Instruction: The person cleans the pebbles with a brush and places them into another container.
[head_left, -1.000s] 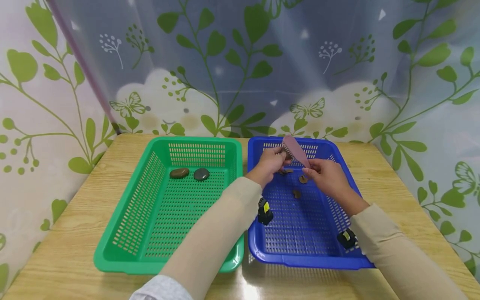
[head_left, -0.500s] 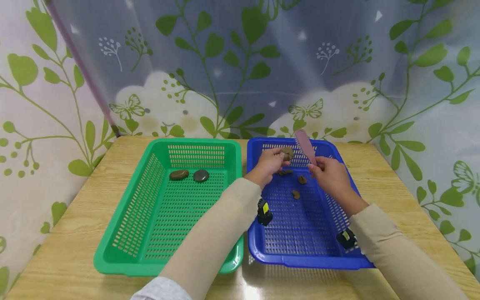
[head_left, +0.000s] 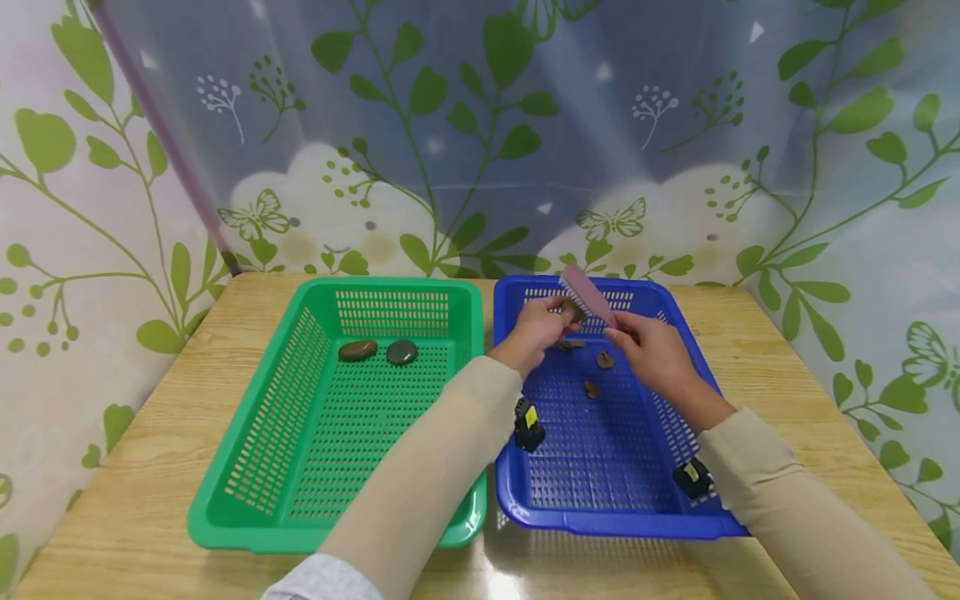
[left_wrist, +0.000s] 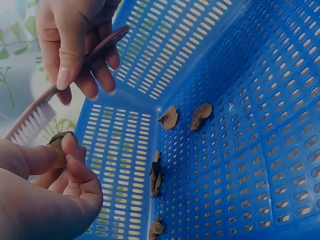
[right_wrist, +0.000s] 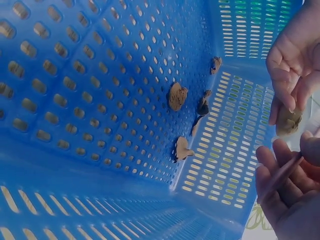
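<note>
The left hand [head_left: 538, 332] pinches a brown dried mushroom [right_wrist: 288, 122] between thumb and fingers, above the back of the blue basket [head_left: 622, 523]. Its cap is partly hidden by the fingers in the left wrist view. The right hand [head_left: 654, 348] grips the handle of a pink brush [head_left: 590, 295] with white bristles [left_wrist: 34, 124]. In the head view, the bristle side faces the mushroom and lies against or just over it; contact cannot be told. Inside the blue basket lie several more brown mushrooms, among them one mushroom [left_wrist: 169, 117] near the corner and another mushroom [left_wrist: 201, 116] beside it.
Left of the blue basket stands a green basket [head_left: 480, 392], holding a brown stone [head_left: 357, 350] and a dark grey stone [head_left: 402, 352]. Both baskets rest on a wooden table [head_left: 142, 467]. A leaf-patterned curtain [head_left: 465, 125] hangs behind.
Half a second ago the brush was lifted away to the right of the mushroom; now it is back over it, as one second ago. The left hand has stayed nearly in place.
</note>
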